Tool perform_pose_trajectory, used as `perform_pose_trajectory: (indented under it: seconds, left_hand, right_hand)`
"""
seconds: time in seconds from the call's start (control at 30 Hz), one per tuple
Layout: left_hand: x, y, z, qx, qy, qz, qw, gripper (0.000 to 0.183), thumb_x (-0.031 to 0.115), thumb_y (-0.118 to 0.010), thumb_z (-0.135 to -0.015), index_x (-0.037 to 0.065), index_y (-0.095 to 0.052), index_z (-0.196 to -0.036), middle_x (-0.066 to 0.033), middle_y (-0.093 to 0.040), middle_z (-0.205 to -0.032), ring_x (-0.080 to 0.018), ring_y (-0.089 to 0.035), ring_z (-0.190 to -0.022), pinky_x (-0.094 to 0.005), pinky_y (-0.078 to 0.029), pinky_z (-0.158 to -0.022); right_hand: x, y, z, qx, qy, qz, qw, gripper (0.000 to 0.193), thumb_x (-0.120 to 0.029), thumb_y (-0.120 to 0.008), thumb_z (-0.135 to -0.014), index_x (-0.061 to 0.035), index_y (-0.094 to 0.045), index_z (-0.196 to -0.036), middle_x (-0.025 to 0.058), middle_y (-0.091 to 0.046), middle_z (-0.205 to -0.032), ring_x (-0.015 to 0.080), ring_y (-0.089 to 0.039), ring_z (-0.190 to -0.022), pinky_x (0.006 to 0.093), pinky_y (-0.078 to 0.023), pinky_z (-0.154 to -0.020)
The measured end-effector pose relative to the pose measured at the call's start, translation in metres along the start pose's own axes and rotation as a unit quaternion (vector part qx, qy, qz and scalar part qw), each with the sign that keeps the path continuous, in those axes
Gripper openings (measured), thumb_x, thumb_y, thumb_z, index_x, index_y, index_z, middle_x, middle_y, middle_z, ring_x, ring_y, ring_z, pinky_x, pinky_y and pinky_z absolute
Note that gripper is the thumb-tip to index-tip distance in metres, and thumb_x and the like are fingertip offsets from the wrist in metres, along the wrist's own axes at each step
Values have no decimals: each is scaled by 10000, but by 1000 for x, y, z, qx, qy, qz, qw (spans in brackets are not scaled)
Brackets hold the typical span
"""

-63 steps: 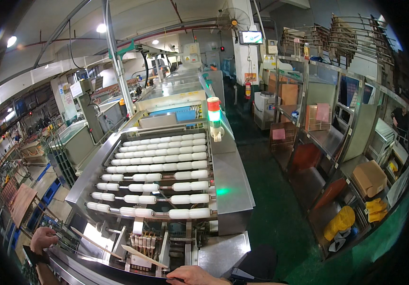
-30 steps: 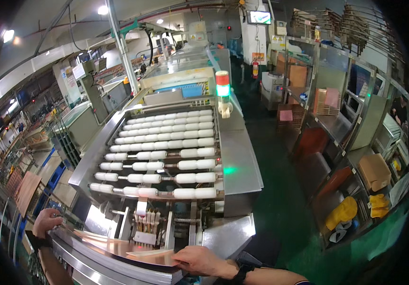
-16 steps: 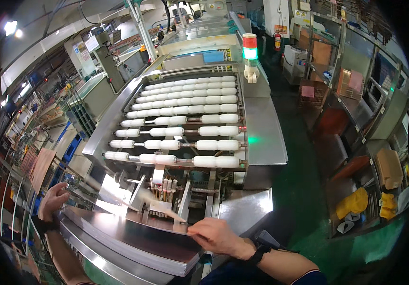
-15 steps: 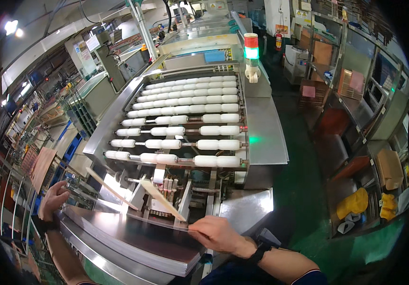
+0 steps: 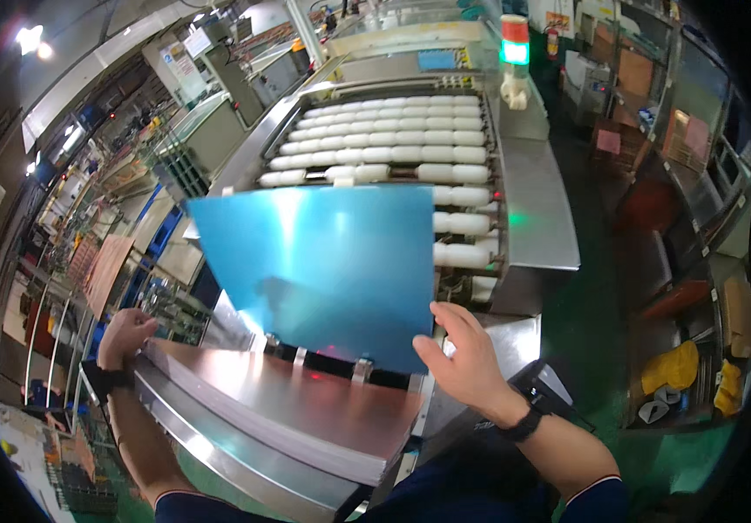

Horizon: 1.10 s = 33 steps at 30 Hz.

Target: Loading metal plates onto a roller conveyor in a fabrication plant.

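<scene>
A blue, shiny flat sheet (image 5: 323, 270) lies tilted over the near rollers, its lower edge by small metal clips at the far side of the stack. My right hand (image 5: 467, 357) is at the sheet's lower right edge, thumb and fingers apart; a fingertip is at or very near the edge. Below the sheet is a thick stack of copper-brown sheets (image 5: 306, 383) on a metal stand. My left hand (image 5: 125, 336) is at the stack's left corner, fingers curled in, with nothing visible in them.
White rollers (image 5: 384, 139) fill the conveyor bed behind the blue sheet. A signal lamp (image 5: 515, 52) glows green on the machine's right side. Metal racks (image 5: 654, 174) with yellow gloves (image 5: 670, 366) stand at the right. Copper-coloured panels (image 5: 107, 275) lean at the left.
The blue sheet now covers the near rollers, where two pale slats stood. My right hand, closed at the stack's edge before, has moved up and opened. The view has shifted.
</scene>
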State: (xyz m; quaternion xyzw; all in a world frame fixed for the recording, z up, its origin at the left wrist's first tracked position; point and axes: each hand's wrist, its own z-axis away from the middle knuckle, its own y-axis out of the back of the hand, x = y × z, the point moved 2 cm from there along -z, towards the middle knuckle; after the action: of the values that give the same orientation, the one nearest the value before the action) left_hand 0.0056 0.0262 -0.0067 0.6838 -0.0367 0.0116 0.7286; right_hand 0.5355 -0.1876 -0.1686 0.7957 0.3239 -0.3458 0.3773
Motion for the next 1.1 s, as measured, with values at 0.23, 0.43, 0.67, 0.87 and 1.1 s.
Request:
perform_pose_trajectory:
  seconds: [0.23, 0.43, 0.67, 0.87, 1.1]
  left_hand:
    - [-16, -4, -5, 7, -37, 6, 999, 444, 342, -724, -826, -32, -751, -1065, -156, -763, -899, -242, -740, -855, -375, -571, -767]
    - [-9, -1, -2, -1, -12, 17, 1000, 445, 353, -745, -817, -21, -747, -1059, -193, -748, -939, -295, -731, -922, -392, -550, -824]
    - [-20, -4, -6, -8, -44, 43, 998, 363, 303, -707, -824, -34, -742, -954, -112, -737, -827, -193, -705, -801, -336, -540, -722]
    - [-16, 0, -7, -36, -23, 33, 999, 424, 375, -750, -814, 5, -758, -1022, -180, -749, -923, -281, -732, -901, -398, -548, -827]
    - [-7, 3, -1, -79, -10, 93, 993, 412, 298, -730, -780, -46, -741, -1006, -124, -740, -879, -200, -703, -854, -352, -543, -764]
  right_hand:
    - [-53, 1, 50, -352, -87, -295, 884, 522, -451, -745, -951, -6, -685, -1217, 165, -657, -1291, 292, -604, -1232, 388, -505, -1005]
    - [-71, 3, 45, -415, -157, -334, 832, 368, -346, -756, -955, -26, -715, -1133, 80, -676, -1157, 202, -644, -1083, 324, -529, -927]
    - [-79, 6, 29, -378, -116, -311, 864, 271, -236, -751, -935, -30, -730, -1110, 63, -696, -1161, 186, -655, -1081, 314, -544, -892]
    - [-78, 12, 20, -317, -158, -305, 884, 242, -213, -754, -928, -38, -743, -1096, 63, -718, -1097, 147, -669, -1014, 286, -540, -836]
    - [-69, 6, 14, -314, -194, -341, 865, 217, -176, -755, -930, -32, -747, -1092, 35, -709, -1044, 110, -651, -912, 257, -502, -772]
